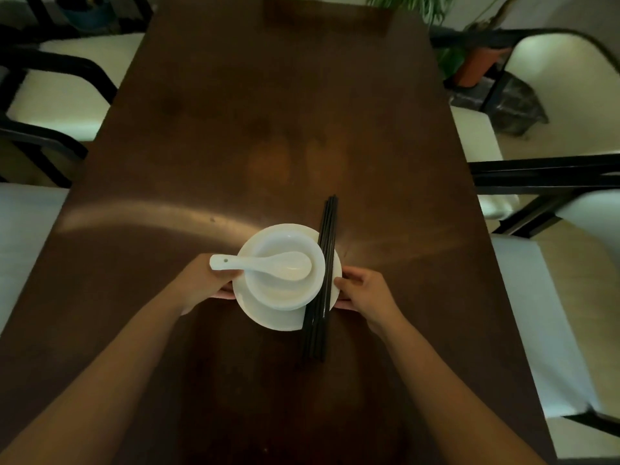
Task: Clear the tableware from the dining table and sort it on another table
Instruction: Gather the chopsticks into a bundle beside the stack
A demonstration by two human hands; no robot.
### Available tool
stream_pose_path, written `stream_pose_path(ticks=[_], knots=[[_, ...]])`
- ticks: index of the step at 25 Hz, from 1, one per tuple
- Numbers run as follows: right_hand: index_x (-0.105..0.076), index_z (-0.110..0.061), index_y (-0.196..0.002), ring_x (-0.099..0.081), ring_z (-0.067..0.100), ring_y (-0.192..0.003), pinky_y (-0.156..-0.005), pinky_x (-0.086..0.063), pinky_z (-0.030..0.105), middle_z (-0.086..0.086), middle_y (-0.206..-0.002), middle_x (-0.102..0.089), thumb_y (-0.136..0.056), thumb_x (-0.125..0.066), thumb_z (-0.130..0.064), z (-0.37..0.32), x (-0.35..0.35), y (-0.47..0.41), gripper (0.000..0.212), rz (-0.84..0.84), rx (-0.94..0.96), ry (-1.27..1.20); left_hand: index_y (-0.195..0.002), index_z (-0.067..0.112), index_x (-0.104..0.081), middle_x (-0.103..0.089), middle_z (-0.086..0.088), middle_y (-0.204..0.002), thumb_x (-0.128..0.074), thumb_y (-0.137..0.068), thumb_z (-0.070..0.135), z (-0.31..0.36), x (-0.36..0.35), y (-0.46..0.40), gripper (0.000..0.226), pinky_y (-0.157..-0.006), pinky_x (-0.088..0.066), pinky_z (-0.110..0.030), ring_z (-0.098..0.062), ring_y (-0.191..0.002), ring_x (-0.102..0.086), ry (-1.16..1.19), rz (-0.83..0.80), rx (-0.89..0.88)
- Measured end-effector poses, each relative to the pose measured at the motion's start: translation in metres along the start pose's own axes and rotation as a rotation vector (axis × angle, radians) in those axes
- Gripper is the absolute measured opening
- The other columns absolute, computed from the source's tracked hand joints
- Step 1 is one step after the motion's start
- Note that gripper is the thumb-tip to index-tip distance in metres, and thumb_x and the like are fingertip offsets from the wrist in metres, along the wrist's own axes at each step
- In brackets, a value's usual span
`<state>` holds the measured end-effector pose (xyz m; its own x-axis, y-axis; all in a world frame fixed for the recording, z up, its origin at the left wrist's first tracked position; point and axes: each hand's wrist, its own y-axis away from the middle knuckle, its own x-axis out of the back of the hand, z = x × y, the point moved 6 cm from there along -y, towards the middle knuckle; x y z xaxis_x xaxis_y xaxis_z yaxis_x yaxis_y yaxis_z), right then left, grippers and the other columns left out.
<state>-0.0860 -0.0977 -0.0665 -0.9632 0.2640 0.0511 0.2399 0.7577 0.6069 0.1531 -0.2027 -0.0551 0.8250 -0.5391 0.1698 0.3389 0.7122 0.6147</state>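
My left hand and right hand grip opposite rims of the white plate over the dark wooden table; it carries a bowl, a porcelain spoon and black chopsticks.

bench: I see dark brown wood with a reddish sheen, and a pale streak of reflected light across it.
plate: plain white, no pattern.
bowl: plain white, same as the plate.
soup spoon: glossy white, with a small dark hole in the handle end.
chopsticks: I read them as solid black.
chairs: white or cream seat pads on black frames.
plant pot: terracotta orange, green leaves above it.
left pot: dark blue, as far as I can tell.
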Motion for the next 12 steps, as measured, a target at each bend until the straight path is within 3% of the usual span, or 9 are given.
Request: stream_pose_path(ticks=[4,8,12], knots=[[-0.06,-0.01,-0.117,-0.07,0.01,-0.074,-0.057,-0.057,0.022,0.0,-0.09,-0.07,-0.088,-0.055,-0.004,-0.001,0.005,0.007,0.03,0.039,0.006,-0.044,-0.096,0.017,-0.069,-0.071,-0.011,-0.097,-0.065,-0.084,0.017,0.003,-0.002,0.002,0.013,-0.062,-0.059,-0.027,-0.022,-0.087,-0.069,0.017,0.003,-0.028],[-0.063,-0.01,-0.11,-0.07,0.017,-0.081,-0.062,-0.059,0.027,0.009,-0.097,-0.07,-0.088,-0.056,-0.005,-0.004,0.019,0.019,0.023,0.084,0.0,-0.04,-0.108,0.011,-0.066,-0.071,-0.009,-0.099,-0.061,-0.087,0.018,0.014,-0.012,0.006,0.023,-0.061,-0.059,-0.027,-0.021,-0.087,-0.069,-0.035,-0.03,-0.074],[-0.065,-0.016,-0.098,-0.071,0.009,-0.071,-0.057,-0.058,0.023,0.001,-0.087,-0.07,-0.088,-0.057,-0.006,-0.009,0.036,0.042,0.017,0.114,0.035,-0.043,-0.109,0.011,-0.065,-0.07,-0.008,-0.099,-0.06,-0.087,0.012,0.029,-0.027,0.014,0.022,-0.062,-0.059,-0.03,-0.021,-0.088,-0.068,-0.06,-0.055,-0.119]])
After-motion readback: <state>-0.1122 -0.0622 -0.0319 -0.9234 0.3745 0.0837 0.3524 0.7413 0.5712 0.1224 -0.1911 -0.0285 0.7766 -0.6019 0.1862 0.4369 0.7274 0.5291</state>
